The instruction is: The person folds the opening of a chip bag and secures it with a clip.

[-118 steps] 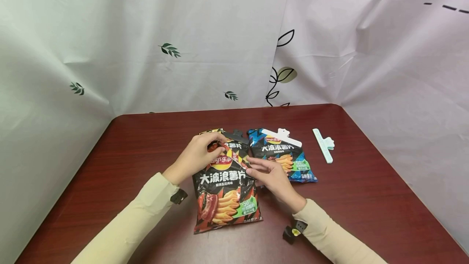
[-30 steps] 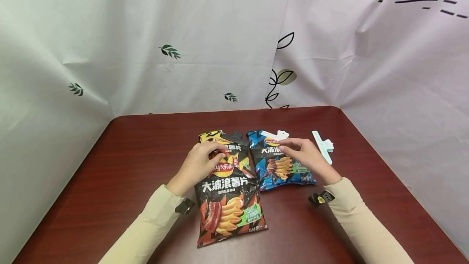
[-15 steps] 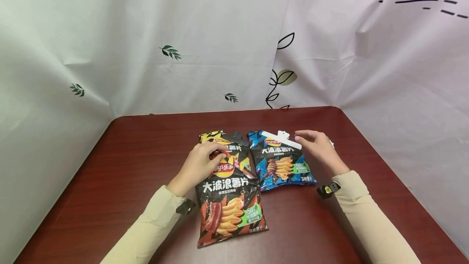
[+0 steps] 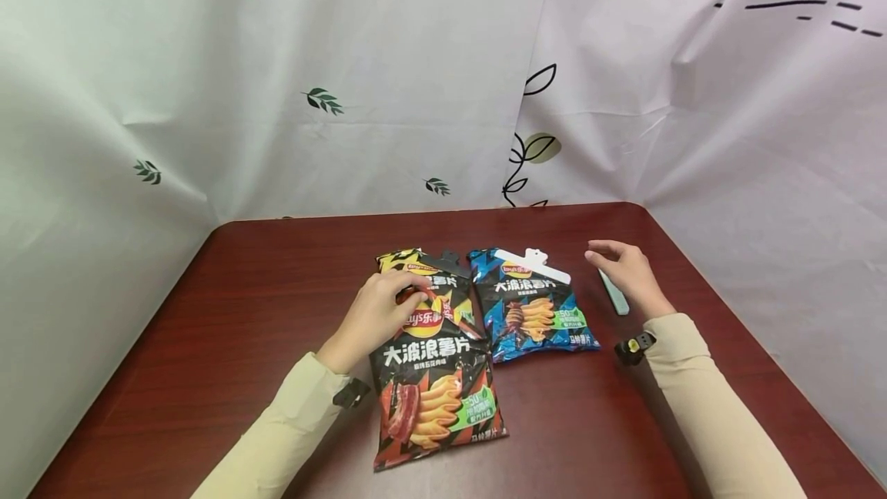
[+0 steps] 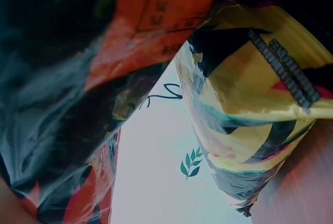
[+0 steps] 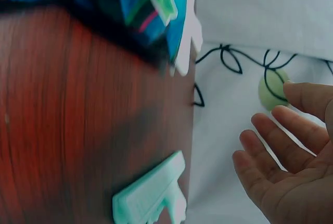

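Since a second earlier the right hand (image 4: pixel 627 272) had travelled rightward off the blue bag (image 4: pixel 532 305) to hover over the mint-green clip (image 4: pixel 614 293); fingers loosely spread, palm empty, not seen touching it. The left hand (image 4: pixel 377 310) stayed put, fingers curled on the top edge of the black bag (image 4: pixel 433 376).

Table (image 4: pixel 229 314): dark red wood grain, glossy, rounded corners. Backdrop: white cloth, creased, leaf prints.

Bags: three, crinkled shiny foil. Black one nearest, flat, lying over part of a yellow one (image 4: pixel 400 259); blue one just to their right.

Clips: three, long rigid plastic bars. Black (image 4: pixel 443 260) on the yellow bag's top, white (image 4: pixel 532 262) across the blue bag's top, mint-green loose on the table right of the blue bag.
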### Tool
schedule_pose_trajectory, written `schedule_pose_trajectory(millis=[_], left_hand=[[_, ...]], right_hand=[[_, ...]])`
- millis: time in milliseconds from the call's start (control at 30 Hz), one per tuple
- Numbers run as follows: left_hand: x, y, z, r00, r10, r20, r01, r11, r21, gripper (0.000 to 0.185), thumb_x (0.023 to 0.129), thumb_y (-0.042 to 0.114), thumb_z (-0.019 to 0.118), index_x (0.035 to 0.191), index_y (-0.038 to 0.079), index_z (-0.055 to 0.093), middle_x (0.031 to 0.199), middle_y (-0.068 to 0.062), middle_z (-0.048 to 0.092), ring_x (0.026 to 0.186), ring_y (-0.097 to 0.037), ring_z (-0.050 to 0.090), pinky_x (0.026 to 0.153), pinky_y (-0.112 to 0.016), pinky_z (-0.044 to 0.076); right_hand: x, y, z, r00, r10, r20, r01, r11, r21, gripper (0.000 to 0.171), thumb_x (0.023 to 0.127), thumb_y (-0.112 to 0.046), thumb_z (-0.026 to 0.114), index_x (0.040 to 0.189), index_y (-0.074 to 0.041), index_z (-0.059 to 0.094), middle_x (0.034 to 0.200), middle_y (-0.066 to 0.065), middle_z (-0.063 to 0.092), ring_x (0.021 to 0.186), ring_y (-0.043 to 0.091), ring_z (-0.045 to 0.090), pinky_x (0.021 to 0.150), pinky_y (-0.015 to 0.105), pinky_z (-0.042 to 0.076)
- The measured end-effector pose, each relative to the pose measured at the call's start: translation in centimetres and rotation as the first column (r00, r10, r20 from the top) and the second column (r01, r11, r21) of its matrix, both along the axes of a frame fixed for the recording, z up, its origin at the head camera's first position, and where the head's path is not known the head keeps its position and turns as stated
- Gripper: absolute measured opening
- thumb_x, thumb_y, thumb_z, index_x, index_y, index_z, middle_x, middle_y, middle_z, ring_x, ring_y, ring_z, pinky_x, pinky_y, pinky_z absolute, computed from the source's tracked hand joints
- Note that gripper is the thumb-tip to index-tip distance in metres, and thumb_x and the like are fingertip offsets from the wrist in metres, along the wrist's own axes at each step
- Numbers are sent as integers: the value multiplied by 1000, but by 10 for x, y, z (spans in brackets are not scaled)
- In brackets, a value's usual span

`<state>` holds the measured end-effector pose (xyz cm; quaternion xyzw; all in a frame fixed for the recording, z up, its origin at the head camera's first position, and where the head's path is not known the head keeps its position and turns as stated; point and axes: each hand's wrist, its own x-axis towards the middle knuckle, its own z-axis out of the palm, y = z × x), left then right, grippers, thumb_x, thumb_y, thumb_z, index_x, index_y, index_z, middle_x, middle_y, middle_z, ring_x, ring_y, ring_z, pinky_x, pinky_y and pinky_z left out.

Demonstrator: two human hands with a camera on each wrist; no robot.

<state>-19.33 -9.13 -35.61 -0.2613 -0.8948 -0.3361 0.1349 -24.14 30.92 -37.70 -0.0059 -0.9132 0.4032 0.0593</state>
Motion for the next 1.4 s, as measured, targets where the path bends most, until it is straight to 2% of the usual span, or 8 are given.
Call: schedule_pose_trajectory(millis=[133,233,467,667,933,1133,1233,1400], left_hand=[[0,1,-1,1000,2,7,-2,1000,5,17,89,13,69,105,10,73,102,-2,72,102,-22,63,90,-47,49],[0,1,-2,1000,0,8,0,1000,8,17,88,12,69,105,9,73,102,-2,71,100,-22,64,86,-45,50],[0,2,-2,1000,-15,-3,15,1000,13,17,88,11,69,104,9,73,100,-3,71,97,-20,64,79,-39,51],[1,3,-2,1000,-23,-9,23,1000,12,16,88,11,69,103,9,73,99,-2,71,95,-20,64,77,-37,50],[1,4,-1,1000,-22,-7,22,1000,12,17,88,11,70,104,9,73,99,-2,72,97,-21,64,80,-40,51],[1,4,-2,1000,-26,-5,26,1000,14,17,88,11,70,104,11,73,99,-1,72,95,-19,64,76,-37,49],[0,5,-2,999,-34,-11,34,999,13,18,88,12,70,105,11,73,101,-1,72,97,-19,64,77,-37,50],[-1,5,-3,999,-34,-24,34,999,15,19,87,12,71,105,10,74,101,-2,72,99,-20,65,80,-39,52]], right_hand=[[-3,8,-1,999,-21,42,20,1000,18,54,99,-35,52,139,1,48,142,27,45,127,45,44,99,58,40],[-5,15,-4,998,-37,48,35,999,39,53,99,-32,51,138,3,47,141,29,45,125,46,45,95,57,43],[-7,26,-10,996,-85,33,83,994,68,47,99,-23,52,134,7,50,132,31,53,114,43,55,82,43,49],[-10,36,-13,988,-127,89,120,989,80,49,97,-21,53,134,11,48,132,35,50,117,46,52,90,52,46],[-12,44,-16,971,-161,178,143,984,110,51,97,-22,51,135,12,45,137,36,44,121,47,48,94,54,44],[-15,47,-20,962,-156,226,133,985,114,52,98,-22,49,136,13,43,138,37,40,122,48,45,98,57,41],[-15,48,-22,958,-159,237,134,984,118,52,98,-21,48,136,14,42,136,37,42,115,46,49,92,54,44],[-16,49,-26,958,-161,238,137,984,114,49,97,-15,47,133,17,43,126,38,48,94,36,56,74,37,49]])
